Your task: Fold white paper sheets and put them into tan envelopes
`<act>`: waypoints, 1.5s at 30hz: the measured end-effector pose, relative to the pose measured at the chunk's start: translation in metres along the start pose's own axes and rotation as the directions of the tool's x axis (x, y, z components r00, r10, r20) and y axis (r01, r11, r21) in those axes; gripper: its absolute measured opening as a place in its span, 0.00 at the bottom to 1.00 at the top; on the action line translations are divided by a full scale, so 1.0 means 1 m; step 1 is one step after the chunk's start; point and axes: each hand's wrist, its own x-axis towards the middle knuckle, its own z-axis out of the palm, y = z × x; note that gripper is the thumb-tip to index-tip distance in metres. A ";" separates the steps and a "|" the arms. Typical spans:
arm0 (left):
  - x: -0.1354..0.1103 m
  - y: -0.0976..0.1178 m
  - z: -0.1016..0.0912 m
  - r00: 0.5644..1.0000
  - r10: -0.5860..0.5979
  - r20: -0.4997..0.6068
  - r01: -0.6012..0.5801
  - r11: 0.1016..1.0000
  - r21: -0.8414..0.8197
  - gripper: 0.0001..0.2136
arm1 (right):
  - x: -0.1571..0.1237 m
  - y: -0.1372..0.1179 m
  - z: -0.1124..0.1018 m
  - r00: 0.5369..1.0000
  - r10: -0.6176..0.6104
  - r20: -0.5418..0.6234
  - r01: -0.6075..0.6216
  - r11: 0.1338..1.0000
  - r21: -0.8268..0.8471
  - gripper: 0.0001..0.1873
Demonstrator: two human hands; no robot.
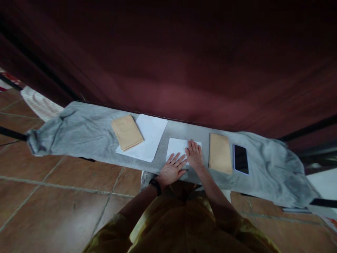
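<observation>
A white sheet of paper (177, 144) lies on the grey cloth, partly covered by both hands. My left hand (172, 170), with a dark band on the wrist, rests flat on its lower left part, fingers spread. Farther up on the right, my right hand (195, 154) presses flat on the same paper with its fingers stretched out. Whether the sheet is folded I cannot tell. Right of it lies a stack of brown envelopes (220, 153). To the left, another stack of brown envelopes (127, 131) overlaps some larger white sheets (151, 135).
A phone (240, 159) with a dark screen lies right of the envelopes. Grey cloth (86, 131) covers the narrow table and bunches at both ends. A dark red curtain (168, 91) hangs along the far edge. Brown floor tiles (76, 175) show below.
</observation>
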 end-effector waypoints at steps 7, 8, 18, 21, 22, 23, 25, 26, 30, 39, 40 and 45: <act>0.002 -0.001 0.004 0.999 -0.038 -0.009 0.038 0.999 -0.009 0.29 | -0.015 0.005 -0.003 0.996 0.070 -0.048 -0.069 0.997 0.030 0.30; 0.003 -0.001 0.004 0.999 -0.041 -0.009 0.041 0.999 -0.013 0.29 | -0.018 0.005 -0.004 0.997 0.070 -0.044 -0.069 0.997 0.032 0.30; 0.017 -0.001 0.011 0.985 -0.174 -0.023 0.172 0.983 -0.072 0.27 | -0.044 -0.008 -0.006 0.999 0.008 -0.051 -0.008 1.000 0.016 0.29; 0.038 -0.001 0.017 0.968 -0.251 -0.008 0.250 0.964 -0.093 0.26 | -0.044 -0.008 -0.007 0.999 0.004 -0.041 -0.004 1.000 0.006 0.29; 0.046 -0.002 0.019 0.964 -0.266 0.001 0.264 0.960 -0.096 0.26 | -0.044 -0.008 -0.006 0.999 0.000 -0.043 0.000 1.000 0.005 0.29; 0.054 -0.003 0.021 0.961 -0.278 0.008 0.278 0.956 -0.096 0.27 | -0.044 -0.008 -0.006 0.999 -0.004 -0.047 0.004 1.000 0.004 0.29; 0.068 -0.007 0.022 0.953 -0.301 0.014 0.302 0.950 -0.083 0.27 | -0.043 -0.008 -0.005 0.998 -0.009 -0.064 0.010 1.000 0.007 0.28; 0.074 -0.009 0.023 0.950 -0.312 0.015 0.313 0.947 -0.071 0.28 | -0.043 -0.008 -0.005 0.997 -0.010 -0.074 0.011 1.000 0.011 0.28; 0.086 -0.017 0.023 0.940 -0.341 0.022 0.341 0.940 -0.018 0.29 | -0.043 -0.009 -0.004 0.994 -0.006 -0.106 0.008 1.000 0.023 0.28; 0.064 -0.032 0.019 0.917 -0.398 -0.009 0.398 0.917 0.028 0.30 | -0.044 -0.009 -0.001 0.988 0.024 -0.150 -0.022 1.000 0.017 0.30; 0.061 -0.032 0.018 0.916 -0.401 -0.012 0.401 0.916 0.030 0.30 | -0.044 -0.009 -0.001 0.989 0.022 -0.148 -0.020 1.000 0.015 0.30; 0.054 -0.029 0.013 0.914 -0.406 -0.016 0.406 0.912 0.050 0.31 | -0.046 -0.008 -0.001 0.989 0.015 -0.147 -0.012 1.000 0.021 0.30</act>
